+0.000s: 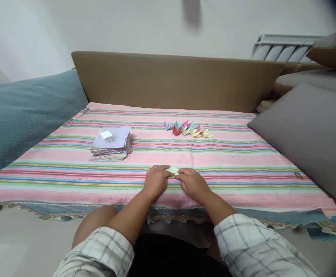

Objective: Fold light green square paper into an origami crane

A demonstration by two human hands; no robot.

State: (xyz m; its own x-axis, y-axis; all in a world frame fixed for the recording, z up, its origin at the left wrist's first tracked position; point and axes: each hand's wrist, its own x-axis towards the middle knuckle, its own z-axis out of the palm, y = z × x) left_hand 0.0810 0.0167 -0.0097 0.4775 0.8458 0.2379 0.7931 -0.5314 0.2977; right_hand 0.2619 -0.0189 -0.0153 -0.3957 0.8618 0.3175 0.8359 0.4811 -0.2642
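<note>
A small piece of pale green folded paper (173, 170) lies low over the striped cloth, between both hands. My left hand (156, 180) pinches its left end with thumb and fingers. On the other end, my right hand (193, 184) presses with its thumb and fingers closed. Fingers cover both ends of the paper, so its full shape is hidden. Beyond the hands sits a cluster of several folded paper cranes (186, 129) in purple, red, pink, blue, green and yellow.
To the left, a stack of coloured paper sheets (110, 152) has a white plug adapter (107, 135) on top. The striped cloth (69, 154) covers the seat. A grey cushion (309, 134) leans at right, a blue cushion (32, 115) at left. A brown backrest (170, 82) stands behind.
</note>
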